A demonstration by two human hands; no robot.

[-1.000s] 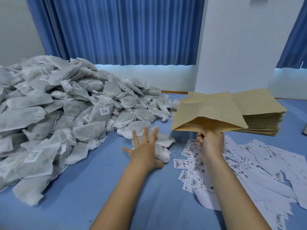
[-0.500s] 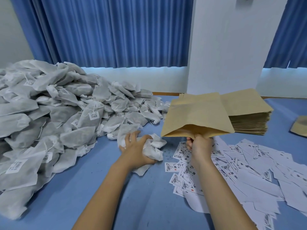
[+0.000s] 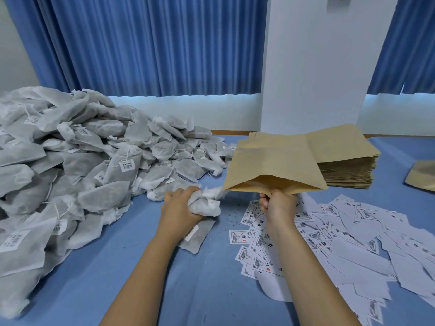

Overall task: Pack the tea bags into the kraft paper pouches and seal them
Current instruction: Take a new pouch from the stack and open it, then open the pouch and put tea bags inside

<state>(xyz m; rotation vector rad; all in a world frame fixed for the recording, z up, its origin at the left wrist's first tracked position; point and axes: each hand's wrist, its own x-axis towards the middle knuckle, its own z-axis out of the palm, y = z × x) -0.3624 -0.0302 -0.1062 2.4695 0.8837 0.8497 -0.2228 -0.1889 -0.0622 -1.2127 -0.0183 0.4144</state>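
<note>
Tea bags of white gauzy fabric with grey filling point(image 3: 207, 204), bunched together, sit in the left hand point(image 3: 180, 209), whose grip is closed round them just above the blue cloth-covered worktop point(image 3: 106, 290). One more flat bag of the same kind point(image 3: 196, 237) lies partly under that wrist. The bunch is just beside the mouth of a brown kraft paper pouch point(image 3: 273, 161). The right hand point(image 3: 277, 204) holds this pouch up, its grip pinching the lower lip, and the opening gapes toward the person. Behind the pouch stands a neat stack of flat kraft pouches point(image 3: 348, 165). A large heap of grey-white tea bags with strings and barcode tags point(image 3: 70, 165) covers the worktop's left side. Small white printed labels point(image 3: 353, 243) lie scattered on the right, under the right forearm. Another kraft pouch point(image 3: 421, 176) lies at the far right edge. Blue pleated curtains point(image 3: 153, 43) hang behind.
</note>
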